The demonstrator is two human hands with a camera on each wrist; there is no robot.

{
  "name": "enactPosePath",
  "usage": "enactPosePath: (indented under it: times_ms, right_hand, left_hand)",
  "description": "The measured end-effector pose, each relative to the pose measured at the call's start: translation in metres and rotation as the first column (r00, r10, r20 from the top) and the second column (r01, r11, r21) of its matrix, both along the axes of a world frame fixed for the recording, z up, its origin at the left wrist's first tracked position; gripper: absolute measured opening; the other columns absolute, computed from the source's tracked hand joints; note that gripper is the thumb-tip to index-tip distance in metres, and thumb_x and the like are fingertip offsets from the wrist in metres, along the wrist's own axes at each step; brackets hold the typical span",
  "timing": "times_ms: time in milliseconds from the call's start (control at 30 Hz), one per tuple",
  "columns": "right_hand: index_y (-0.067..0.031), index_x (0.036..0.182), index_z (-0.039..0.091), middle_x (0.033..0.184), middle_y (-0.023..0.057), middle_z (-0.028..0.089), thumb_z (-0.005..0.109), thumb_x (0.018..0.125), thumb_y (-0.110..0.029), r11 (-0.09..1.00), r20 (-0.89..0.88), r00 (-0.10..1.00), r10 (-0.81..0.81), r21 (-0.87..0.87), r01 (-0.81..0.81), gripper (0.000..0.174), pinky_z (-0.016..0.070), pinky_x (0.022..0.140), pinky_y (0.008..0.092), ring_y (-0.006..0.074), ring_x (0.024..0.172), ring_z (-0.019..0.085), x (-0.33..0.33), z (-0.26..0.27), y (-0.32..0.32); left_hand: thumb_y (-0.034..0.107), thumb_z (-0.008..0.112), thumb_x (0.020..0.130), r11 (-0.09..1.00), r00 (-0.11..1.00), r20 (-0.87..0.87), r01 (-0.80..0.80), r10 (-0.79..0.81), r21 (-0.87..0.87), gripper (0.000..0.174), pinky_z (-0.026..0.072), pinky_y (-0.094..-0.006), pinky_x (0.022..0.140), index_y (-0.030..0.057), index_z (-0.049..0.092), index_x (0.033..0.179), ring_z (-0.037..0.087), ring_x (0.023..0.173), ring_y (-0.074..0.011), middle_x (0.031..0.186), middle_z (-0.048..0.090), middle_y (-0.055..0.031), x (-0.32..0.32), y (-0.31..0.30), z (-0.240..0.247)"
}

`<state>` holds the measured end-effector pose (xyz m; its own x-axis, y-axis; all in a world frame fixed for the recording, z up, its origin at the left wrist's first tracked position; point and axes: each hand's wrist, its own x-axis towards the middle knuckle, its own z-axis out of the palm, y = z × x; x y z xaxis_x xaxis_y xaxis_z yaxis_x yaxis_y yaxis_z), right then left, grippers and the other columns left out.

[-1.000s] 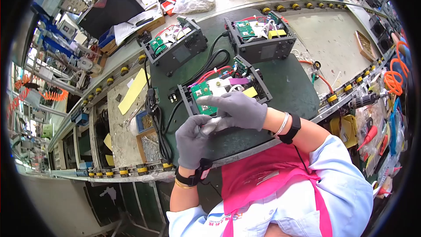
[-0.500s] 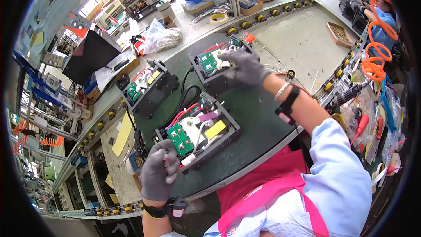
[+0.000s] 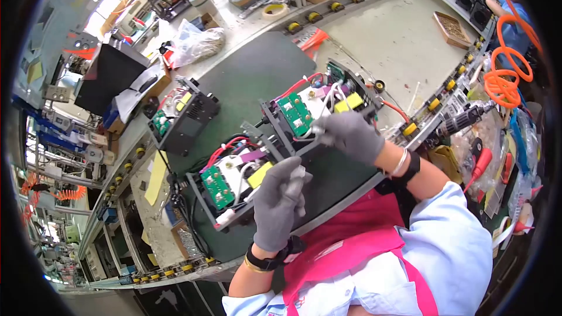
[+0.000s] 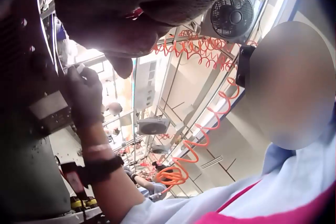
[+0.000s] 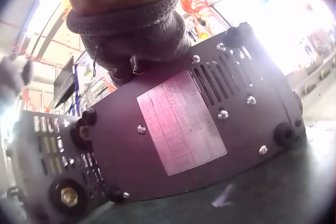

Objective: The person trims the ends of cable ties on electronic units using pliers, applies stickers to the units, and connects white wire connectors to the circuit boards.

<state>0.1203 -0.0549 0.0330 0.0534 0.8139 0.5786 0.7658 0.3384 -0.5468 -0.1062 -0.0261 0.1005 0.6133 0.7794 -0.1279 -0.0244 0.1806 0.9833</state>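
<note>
In the head view, my grey-gloved right hand (image 3: 354,137) is at the near edge of the right-hand open metal case (image 3: 336,96), its fingers bent over the rim. The right wrist view shows that case's label panel (image 5: 181,121) with screws and rubber feet; the hand lies over its upper edge and hides the fingertips. What those fingertips hold, I cannot tell. Close by, my left hand (image 3: 276,205) hovers at the near right corner of a second open case (image 3: 234,178), fingers loosely curled around nothing visible. Both cases hold green circuit boards, cables and yellow-wrapped parts.
A third open case (image 3: 184,117) stands farther left on the dark green board (image 3: 252,67). Black cables (image 3: 187,216) hang at the left. A power screwdriver (image 3: 462,120) and an orange coiled hose (image 3: 506,76) are at the right, beyond the roller rail (image 3: 433,104).
The right-hand case has come nearer to me, beside the second case, with my right hand following. My left hand has shifted from the second case's left corner to its right. The head view has shifted.
</note>
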Motion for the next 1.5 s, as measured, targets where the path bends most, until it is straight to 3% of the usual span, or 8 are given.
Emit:
enactPosePath:
  times_ms: [167,400,700,800,900,1100,1200,1500]
  right_hand:
    - [-0.0048,0.108,0.063,0.089,0.0124,0.066,0.068,0.084,-0.016,0.997,-0.037,0.997,0.069,0.02,-0.068,0.026,0.0535,0.061,0.0373,0.0302,0.075,0.066,-0.012,0.01,-0.043]
    - [-0.0028,0.103,0.063,0.086,0.012,0.064,0.066,0.086,-0.016,0.996,0.056,0.998,0.031,0.078,-0.035,0.022,0.0532,0.06,0.0382,0.0295,0.074,0.066,-0.01,0.005,-0.043]
    - [-0.0028,0.1,0.06,0.084,0.0123,0.06,0.061,0.088,-0.018,1.0,0.083,0.996,0.024,0.015,-0.025,0.019,0.0516,0.063,0.0402,0.0301,0.078,0.065,-0.011,0.005,-0.042]
    - [-0.0034,0.1,0.06,0.083,0.0116,0.06,0.059,0.089,-0.017,1.0,0.101,0.995,0.022,0.019,-0.024,0.018,0.0515,0.064,0.0399,0.0293,0.078,0.064,-0.011,0.004,-0.041]
    - [-0.0037,0.1,0.06,0.082,0.0111,0.06,0.057,0.088,-0.016,1.0,0.132,0.991,0.021,-0.004,-0.021,0.017,0.0513,0.065,0.0398,0.0288,0.078,0.064,-0.013,0.005,-0.04]
    - [-0.0036,0.102,0.06,0.083,0.0112,0.059,0.057,0.086,-0.013,1.0,0.19,0.982,-0.007,0.006,0.006,0.019,0.0513,0.066,0.0399,0.0291,0.079,0.064,-0.014,0.004,-0.04]
    - [-0.0037,0.102,0.059,0.083,0.0112,0.059,0.057,0.085,-0.013,1.0,0.197,0.98,-0.017,0.012,0.015,0.02,0.0512,0.066,0.0399,0.029,0.079,0.064,-0.014,0.004,-0.04]
    - [-0.0041,0.102,0.059,0.081,0.0104,0.06,0.06,0.084,-0.017,0.999,0.273,0.962,0.012,-0.038,-0.001,0.022,0.0509,0.064,0.0387,0.0287,0.075,0.065,-0.012,0.004,-0.041]
  left_hand:
    - [0.013,0.053,0.098,0.992,0.997,-0.075,0.0,0.009,0.127,0.03,0.0405,-0.0173,0.045,-0.0008,0.058,0.124,0.048,0.053,-0.0024,0.089,0.067,-0.007,0.03,-0.009,-0.013]
    - [0.012,0.051,0.099,0.968,0.988,-0.157,0.049,-0.01,0.247,0.031,0.039,-0.0165,0.045,-0.001,0.057,0.127,0.046,0.054,-0.0011,0.088,0.067,-0.005,0.04,-0.007,-0.026]
    - [0.011,0.052,0.099,0.903,0.975,-0.215,0.141,-0.055,0.407,0.028,0.0376,-0.0171,0.045,-0.0014,0.059,0.123,0.046,0.053,-0.0014,0.083,0.064,-0.0022,0.037,0.007,-0.027]
    - [0.009,0.053,0.098,0.82,0.97,-0.239,0.168,-0.04,0.547,0.026,0.038,-0.0181,0.045,-0.0018,0.061,0.12,0.047,0.053,-0.0021,0.081,0.061,-0.0018,0.038,0.01,-0.024]
    - [0.007,0.053,0.097,0.848,0.963,-0.265,0.182,-0.052,0.498,0.025,0.039,-0.0193,0.045,-0.0025,0.062,0.118,0.048,0.052,-0.0031,0.08,0.058,-0.002,0.036,0.011,-0.021]
    - [0.007,0.053,0.097,0.778,0.954,-0.299,0.197,-0.012,0.597,0.024,0.0397,-0.0195,0.046,-0.0018,0.062,0.118,0.049,0.052,-0.0035,0.082,0.059,-0.0024,0.036,0.011,-0.022]
    - [0.007,0.054,0.096,0.852,0.968,-0.25,0.151,-0.024,0.501,0.024,0.0399,-0.0196,0.046,-0.0014,0.062,0.118,0.049,0.052,-0.0038,0.081,0.059,-0.0028,0.036,0.011,-0.026]
    - [0.005,0.055,0.095,0.697,0.953,-0.302,0.235,-0.028,0.678,0.025,0.0408,-0.0207,0.047,-0.003,0.062,0.118,0.05,0.052,-0.005,0.085,0.062,-0.006,0.04,0.01,-0.031]
